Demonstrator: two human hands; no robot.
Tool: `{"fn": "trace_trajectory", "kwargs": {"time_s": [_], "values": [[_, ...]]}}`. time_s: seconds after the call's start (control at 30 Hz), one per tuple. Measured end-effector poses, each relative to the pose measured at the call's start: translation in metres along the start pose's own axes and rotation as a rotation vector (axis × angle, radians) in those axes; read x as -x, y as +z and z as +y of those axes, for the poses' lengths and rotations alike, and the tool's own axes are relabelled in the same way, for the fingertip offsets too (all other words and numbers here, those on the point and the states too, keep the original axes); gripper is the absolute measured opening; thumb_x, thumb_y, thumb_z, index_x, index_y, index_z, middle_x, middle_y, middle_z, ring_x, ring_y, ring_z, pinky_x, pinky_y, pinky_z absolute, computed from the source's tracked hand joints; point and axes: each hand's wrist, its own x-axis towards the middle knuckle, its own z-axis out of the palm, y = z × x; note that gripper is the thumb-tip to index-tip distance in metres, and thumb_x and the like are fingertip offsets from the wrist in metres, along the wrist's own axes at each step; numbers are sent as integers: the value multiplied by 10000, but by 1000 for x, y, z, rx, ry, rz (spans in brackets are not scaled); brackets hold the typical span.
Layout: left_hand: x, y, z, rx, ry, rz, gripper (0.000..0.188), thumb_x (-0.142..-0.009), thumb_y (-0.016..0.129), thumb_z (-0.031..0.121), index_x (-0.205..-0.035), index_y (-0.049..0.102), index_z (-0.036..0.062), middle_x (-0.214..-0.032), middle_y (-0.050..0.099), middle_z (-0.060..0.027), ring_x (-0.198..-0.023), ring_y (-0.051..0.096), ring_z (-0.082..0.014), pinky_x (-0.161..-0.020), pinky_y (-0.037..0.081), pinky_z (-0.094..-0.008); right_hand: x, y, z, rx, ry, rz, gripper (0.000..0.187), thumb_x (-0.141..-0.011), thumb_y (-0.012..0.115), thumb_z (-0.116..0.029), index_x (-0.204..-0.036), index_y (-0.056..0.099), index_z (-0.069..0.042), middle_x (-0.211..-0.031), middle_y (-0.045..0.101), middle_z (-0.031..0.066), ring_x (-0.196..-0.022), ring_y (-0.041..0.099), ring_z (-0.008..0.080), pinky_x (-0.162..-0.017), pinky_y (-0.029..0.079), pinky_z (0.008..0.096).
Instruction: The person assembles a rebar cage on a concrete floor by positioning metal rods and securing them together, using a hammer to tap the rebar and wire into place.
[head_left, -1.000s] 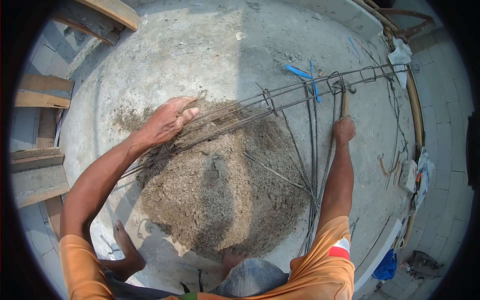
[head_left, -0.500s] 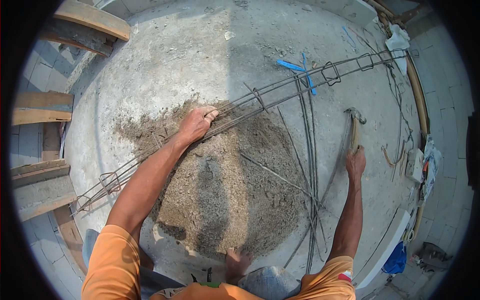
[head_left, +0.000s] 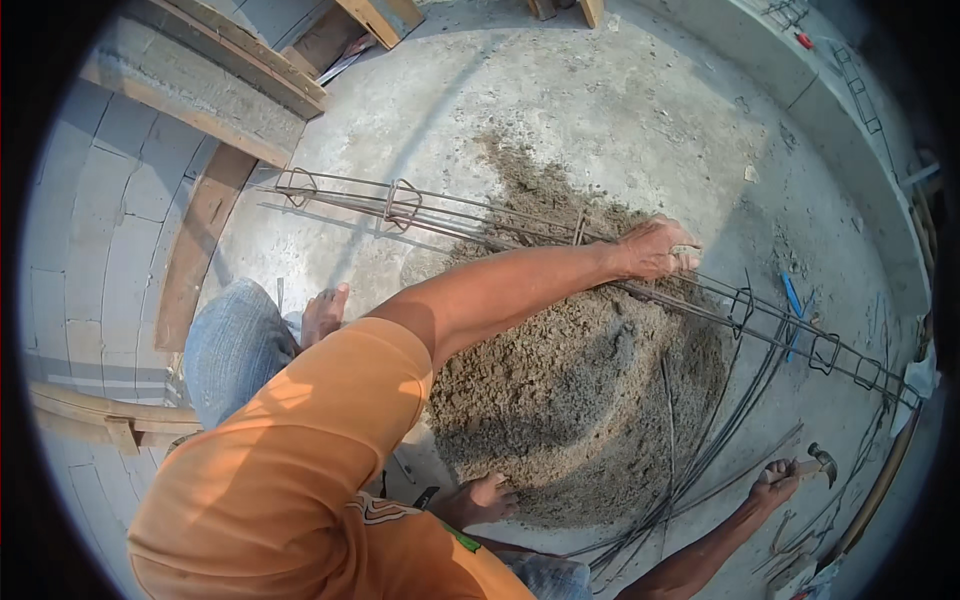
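My left hand (head_left: 655,248) is closed around a long rebar cage (head_left: 450,215), whose thin bars are joined by square wire stirrups (head_left: 403,206). The cage lies slantwise across a mound of grey-brown sand or mortar mix (head_left: 570,410). At the lower right, my right hand (head_left: 775,485) grips the wooden handle of a hammer (head_left: 822,465), its metal head pointing outward, apart from the cage. Loose steel rods (head_left: 715,445) lie between my right arm and the mound.
Wooden formwork boards (head_left: 200,120) stand at the upper left beside a block wall (head_left: 95,270). A low concrete ledge (head_left: 800,90) runs along the upper right. Blue strips (head_left: 791,295) lie on the concrete floor (head_left: 440,110) near the cage's right part. My bare foot (head_left: 487,498) touches the mound's near edge.
My view has swung toward the left, showing more of the cage's left end and a bent knee. The left hand still holds the cage; the right still holds the hammer.
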Motion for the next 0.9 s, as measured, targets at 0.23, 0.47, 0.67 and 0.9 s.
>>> {"fn": "trace_trajectory", "kwargs": {"time_s": [0.23, 0.47, 0.67, 0.9], "values": [[101, -186, 8, -318, 123, -225, 385, -904, 590, 347, -1102, 639, 20, -1032, 636, -180, -1029, 572, -347, -883, 459, -437, 168, 74, -37, 339, -287, -16, 251, -863, 599, -345, -852, 545, -100, -602, 479, 47, -432, 385, 149, -359, 269, 249], [332, -319, -36, -836, -238, -163, 916, -721, 755, 405, -1432, 282, 75, -1434, 315, -206, -1318, 330, -368, -1081, 319, -461, 277, 179, -35, 625, -486, -187, 230, -947, 527, -314, -1038, 516, -104, -699, 459, 8, -555, 449, 130, -457, 334, 247], [357, -305, -113, -893, -308, -79, 1118, -645, 799, 436, -1480, 166, 47, -1505, 196, -224, -1404, 197, -366, -1172, 171, -472, 363, 309, 25, 903, -735, -459, 312, -957, 531, -260, -1149, 473, -22, -674, 437, 8, -544, 447, 94, -453, 353, 243], [347, -287, -169, -961, -223, 56, 749, -742, 664, 290, -1367, 356, 15, -1253, 444, -197, -1215, 423, -328, -1121, 248, -433, 489, 449, 143, 1012, -550, -1092, 419, -934, 584, -302, -1182, 438, 2, -666, 475, 12, -470, 444, 71, -402, 368, 248]]}}
